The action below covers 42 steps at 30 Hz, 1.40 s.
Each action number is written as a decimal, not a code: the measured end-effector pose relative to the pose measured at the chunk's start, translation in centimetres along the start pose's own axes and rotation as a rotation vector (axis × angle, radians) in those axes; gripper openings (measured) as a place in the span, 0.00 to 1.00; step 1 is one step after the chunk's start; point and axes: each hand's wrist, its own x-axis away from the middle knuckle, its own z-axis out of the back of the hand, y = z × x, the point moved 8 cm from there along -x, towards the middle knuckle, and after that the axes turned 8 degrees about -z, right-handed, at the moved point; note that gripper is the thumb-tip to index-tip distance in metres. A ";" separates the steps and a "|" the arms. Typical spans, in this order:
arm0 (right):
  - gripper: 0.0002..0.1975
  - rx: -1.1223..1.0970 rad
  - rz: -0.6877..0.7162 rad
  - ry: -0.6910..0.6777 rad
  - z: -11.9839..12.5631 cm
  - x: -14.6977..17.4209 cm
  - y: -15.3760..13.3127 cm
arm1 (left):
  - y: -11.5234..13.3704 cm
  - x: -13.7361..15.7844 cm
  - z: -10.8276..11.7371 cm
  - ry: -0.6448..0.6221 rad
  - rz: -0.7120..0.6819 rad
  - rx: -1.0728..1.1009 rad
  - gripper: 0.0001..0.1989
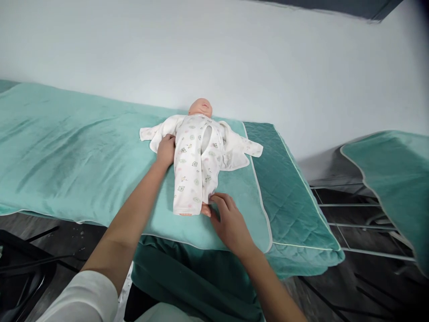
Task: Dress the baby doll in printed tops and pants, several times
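A baby doll [200, 107] lies on its back, its head toward the wall. It wears a white printed jacket [236, 145] with the sleeves spread out. White printed baby trousers [188, 179] cover its front and legs, with an opening between the legs. My left hand [166, 151] rests against the doll's side by the trousers' upper part; its fingertips are partly hidden by cloth. At the lower hem of the other trouser leg, my right hand [231, 223] has its fingers curled on the cuff, beside the doll's bare foot [205, 209].
The doll lies on a light green sheet [83, 156] over a padded bed with a darker quilted cover [288, 192]. A white wall [167, 49] stands behind. To the right is a metal frame [351, 205] with green cloth [398, 179]; a black chair [23, 273] is at lower left.
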 end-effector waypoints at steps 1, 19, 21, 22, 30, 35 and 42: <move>0.13 0.001 -0.004 0.014 -0.7 -0.1 0.4 | 0.3 0.0 0.1 -0.006 -0.019 -0.043 0.13; 0.02 -0.283 0.108 -0.312 2.9 0.4 -1.8 | 1.2 0.2 1.0 0.046 -0.042 -0.142 0.09; 0.03 -0.340 0.074 -0.294 2.9 -0.4 -1.2 | 1.3 0.2 0.8 0.011 -0.063 -0.177 0.10; 0.04 -0.374 0.055 -0.258 3.1 -1.0 -1.0 | 1.4 0.2 0.7 -0.002 -0.072 -0.188 0.10; 0.04 -0.496 -0.003 0.140 3.4 -10.5 2.4 | 1.4 0.1 1.8 0.134 -0.057 -0.154 0.14; 0.07 -0.155 -0.106 0.223 -0.4 -14.3 8.2 | 1.8 0.4 0.3 -0.119 -0.088 -0.428 0.13; 0.16 0.001 0.123 -0.028 -4.1 -13.0 7.9 | 5.1 3.8 -1.4 -0.375 -0.278 -0.331 0.18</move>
